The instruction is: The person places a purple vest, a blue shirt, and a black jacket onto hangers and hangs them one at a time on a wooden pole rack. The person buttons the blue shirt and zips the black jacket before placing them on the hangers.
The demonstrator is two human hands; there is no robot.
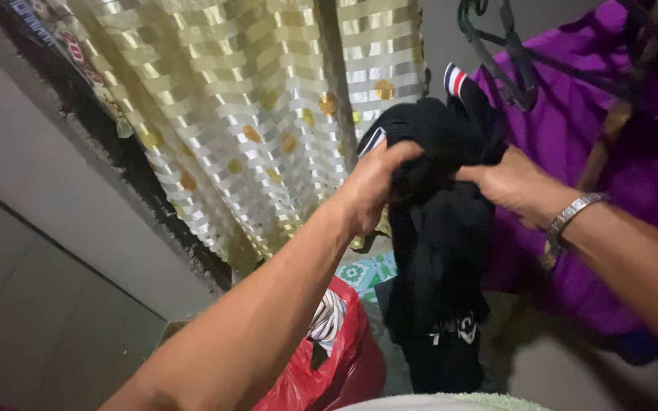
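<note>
Dim, soft-focus view; curtain point(268, 114) brightest, lower corners shadowed.

The fingers of the right hand point(508, 183) are buried in the folds of the black garment point(439, 251), so their grip cannot be made out. The left hand point(371, 190) shows only its back; its fingertips curl out of sight over the cloth. The plastic hanger point(508, 72) is cut off by the top edge, its hook unseen. The purple cloth point(649, 152) runs past the right edge. The red bag point(344, 365) is partly covered by the left forearm, its contents mostly hidden. The whole picture is soft with blur.
</note>
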